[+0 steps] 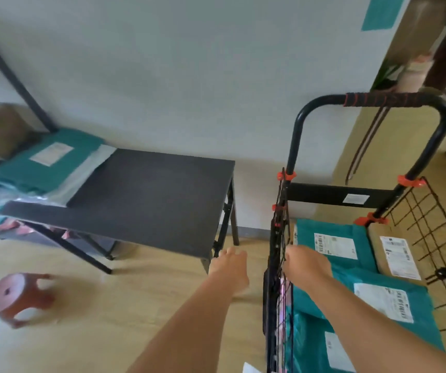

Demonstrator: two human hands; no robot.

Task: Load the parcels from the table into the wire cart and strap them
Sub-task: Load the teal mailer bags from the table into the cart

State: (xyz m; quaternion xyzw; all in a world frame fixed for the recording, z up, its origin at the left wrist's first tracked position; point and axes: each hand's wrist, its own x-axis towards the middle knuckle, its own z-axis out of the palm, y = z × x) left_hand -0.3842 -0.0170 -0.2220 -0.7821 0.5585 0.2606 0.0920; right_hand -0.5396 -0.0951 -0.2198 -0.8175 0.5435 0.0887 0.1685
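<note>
Pale wall [162, 76], wood floor [108, 332] | matte black bench [149, 200], teal parcel [28, 168] flat at its far left end | wire cart [431, 238]: teal plastic mailers [351, 274], brown box [375, 251] lengthwise toward handle [383, 99] | white barcode labels [335, 246] unreadable | left hand [228, 261] beside cart, right hand [304, 262] at its left wall, grips unclear

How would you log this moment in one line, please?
cart: parcels inside | table: teal parcel at far end | left hand: outside cart | right hand: inside cart, grip unclear

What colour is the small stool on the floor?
Reddish brown stool, seen in the head view.
</note>
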